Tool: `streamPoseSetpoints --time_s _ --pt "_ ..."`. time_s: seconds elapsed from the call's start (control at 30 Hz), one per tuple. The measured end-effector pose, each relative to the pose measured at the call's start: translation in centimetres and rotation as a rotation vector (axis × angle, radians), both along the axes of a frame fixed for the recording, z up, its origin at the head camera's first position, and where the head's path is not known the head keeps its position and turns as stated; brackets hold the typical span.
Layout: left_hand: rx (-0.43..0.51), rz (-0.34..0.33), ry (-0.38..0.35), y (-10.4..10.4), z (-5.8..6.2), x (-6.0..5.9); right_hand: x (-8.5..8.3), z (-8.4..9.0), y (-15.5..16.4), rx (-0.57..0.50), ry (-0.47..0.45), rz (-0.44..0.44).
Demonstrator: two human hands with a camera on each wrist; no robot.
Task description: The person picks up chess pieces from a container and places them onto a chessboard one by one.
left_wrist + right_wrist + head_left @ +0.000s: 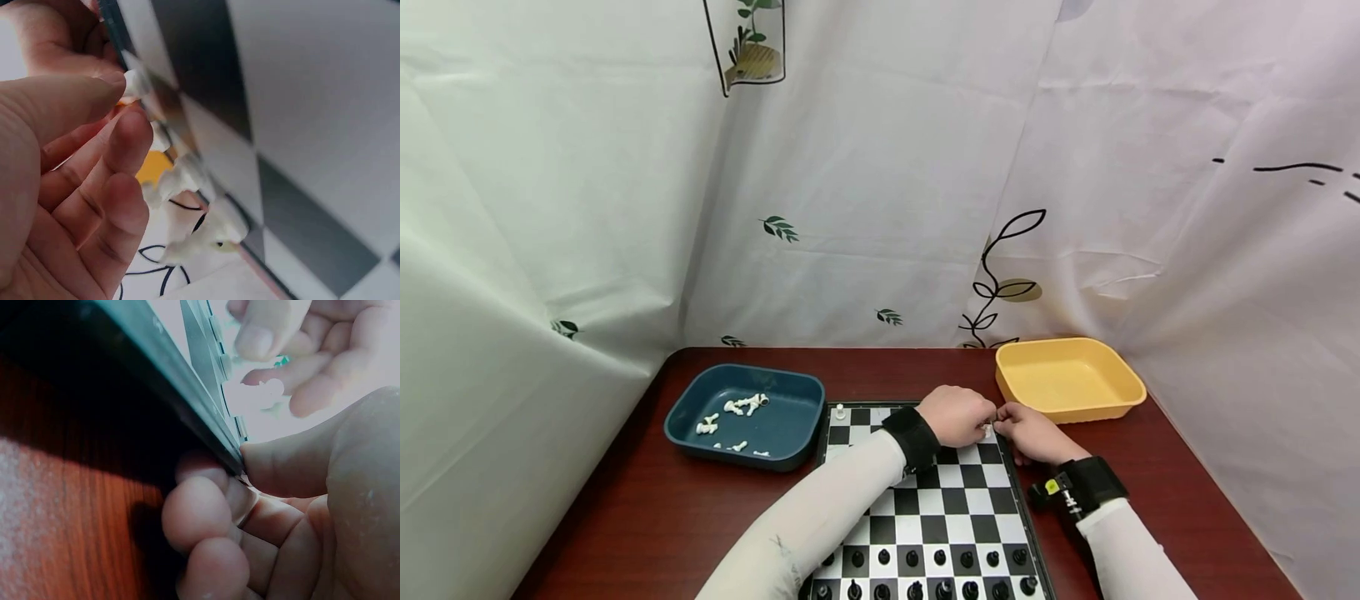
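A black-and-white chessboard (955, 502) lies on the table. My left hand (957, 415) is at its far right part, thumb and fingers pinching a small white chess piece (136, 82) whose body is mostly hidden behind the thumb. Close by, more white pieces (226, 220) stand along the board's edge. At the far right corner, my right hand (1037, 433) grips the board's rim, its thumb on one side and curled fingers on the other. One white piece (840, 412) stands at the far left corner.
Black chess pieces (939, 557) stand in two rows along the near side. To the left, a dark blue tray (808, 392) holds several white pieces (748, 404). A yellow tray (1067, 375) sits behind my right hand. White patterned cloth (865, 167) hangs behind the table.
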State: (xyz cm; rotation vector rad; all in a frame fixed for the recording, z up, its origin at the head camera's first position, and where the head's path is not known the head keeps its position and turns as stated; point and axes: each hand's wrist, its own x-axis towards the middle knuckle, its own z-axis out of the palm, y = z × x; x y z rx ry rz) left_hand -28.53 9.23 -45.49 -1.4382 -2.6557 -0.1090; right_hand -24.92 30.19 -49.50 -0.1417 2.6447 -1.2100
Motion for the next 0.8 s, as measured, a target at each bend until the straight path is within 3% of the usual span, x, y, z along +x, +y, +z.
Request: streamPoseSetpoints --time_s 0.23,0.5,0.8 --pt "0.065 0.014 -0.011 -2.6 2.1 -0.1 0.0 -0.2 0.0 -0.006 0.006 0.005" --pt "0.19 0.09 -0.038 -8.2 4.4 -0.4 -0.2 -0.3 0.0 0.003 0.012 0.001" --pt "0.309 0.212 -0.066 -15.4 5.0 -0.4 0.0 -0.3 -0.1 -0.002 0.004 -0.002"
